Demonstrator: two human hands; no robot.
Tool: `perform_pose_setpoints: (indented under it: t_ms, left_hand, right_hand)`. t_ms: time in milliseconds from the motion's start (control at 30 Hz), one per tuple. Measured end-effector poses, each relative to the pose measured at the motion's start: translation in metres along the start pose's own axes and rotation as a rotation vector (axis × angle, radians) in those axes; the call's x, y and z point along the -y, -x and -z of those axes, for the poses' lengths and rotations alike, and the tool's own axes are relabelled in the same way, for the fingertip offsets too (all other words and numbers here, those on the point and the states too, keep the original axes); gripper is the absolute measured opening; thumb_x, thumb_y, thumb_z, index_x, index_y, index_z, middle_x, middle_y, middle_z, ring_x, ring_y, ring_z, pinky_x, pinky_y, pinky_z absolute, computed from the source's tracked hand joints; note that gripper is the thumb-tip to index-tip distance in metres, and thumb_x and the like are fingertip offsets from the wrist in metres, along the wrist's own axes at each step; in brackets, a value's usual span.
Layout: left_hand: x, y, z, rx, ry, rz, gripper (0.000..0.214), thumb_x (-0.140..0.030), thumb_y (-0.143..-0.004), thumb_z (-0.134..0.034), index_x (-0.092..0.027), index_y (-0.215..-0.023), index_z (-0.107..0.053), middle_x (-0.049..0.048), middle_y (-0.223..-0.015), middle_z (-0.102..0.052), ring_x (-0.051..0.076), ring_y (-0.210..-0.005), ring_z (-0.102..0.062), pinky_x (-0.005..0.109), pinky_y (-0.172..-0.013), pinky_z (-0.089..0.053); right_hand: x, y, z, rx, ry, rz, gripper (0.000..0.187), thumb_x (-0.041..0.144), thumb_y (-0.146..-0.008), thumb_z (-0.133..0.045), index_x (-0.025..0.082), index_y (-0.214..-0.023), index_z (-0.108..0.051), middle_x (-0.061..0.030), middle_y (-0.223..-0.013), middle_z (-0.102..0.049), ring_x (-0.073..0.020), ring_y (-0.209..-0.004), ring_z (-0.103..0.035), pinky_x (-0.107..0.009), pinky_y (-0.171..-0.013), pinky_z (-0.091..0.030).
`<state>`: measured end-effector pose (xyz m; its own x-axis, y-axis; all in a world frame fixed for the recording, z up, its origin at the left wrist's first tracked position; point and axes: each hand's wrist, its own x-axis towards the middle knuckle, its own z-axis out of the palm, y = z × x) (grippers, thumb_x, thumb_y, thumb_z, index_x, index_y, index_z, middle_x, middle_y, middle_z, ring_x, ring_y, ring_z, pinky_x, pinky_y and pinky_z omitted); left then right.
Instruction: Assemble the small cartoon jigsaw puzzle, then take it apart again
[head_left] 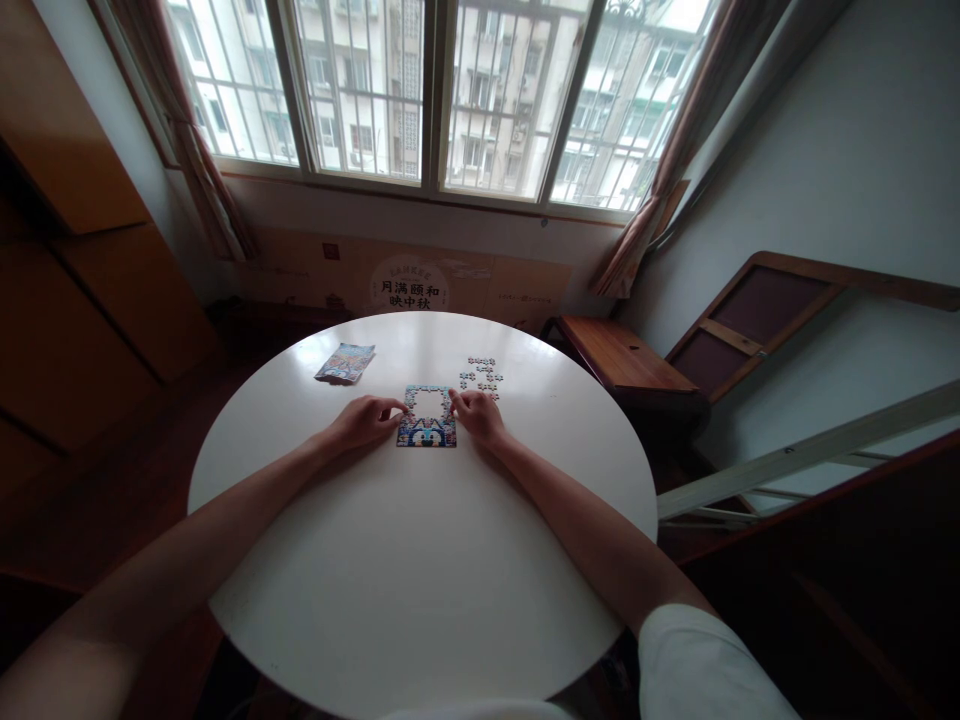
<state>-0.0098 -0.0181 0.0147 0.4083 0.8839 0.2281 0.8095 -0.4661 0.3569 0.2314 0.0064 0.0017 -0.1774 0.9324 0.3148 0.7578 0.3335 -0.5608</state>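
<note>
A partly assembled jigsaw puzzle lies flat on the white table, its border joined around a bare gap and a blue cartoon face along its lower part. My left hand rests at the puzzle's left edge, index finger stretched out to touch it and the thumb apart below. At the right edge is my right hand, its fingers curled in and the tips by the puzzle's upper right side. Whatever those fingertips may hold is too small to make out. Loose puzzle pieces lie just beyond my right hand.
A crumpled printed packet lies on the round white table, toward the back left. Behind the table a printed cardboard panel stands under the barred window. A wooden stool or bench is at the right, near a ladder-like rail.
</note>
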Motion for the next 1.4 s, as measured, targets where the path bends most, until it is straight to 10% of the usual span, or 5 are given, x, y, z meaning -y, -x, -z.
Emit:
perform_pose_setpoints:
  t_ms: [1400]
  left_hand:
    - [0.0031, 0.0003, -0.0019, -0.014, 0.01, 0.002, 0.038, -0.042, -0.084, -0.046, -0.021, -0.102, -0.072, -0.0021, -0.054, -0.053, 0.01, -0.05, -0.044, 0.022, -0.052, -0.027]
  right_hand:
    - [-0.0001, 0.0017, -0.002, -0.039, 0.056, 0.054, 0.048, 0.043, -0.092, -0.042, 0.017, -0.056, -0.06, -0.0037, -0.066, -0.063, -0.0124, -0.059, -0.053, -0.023, -0.058, -0.031]
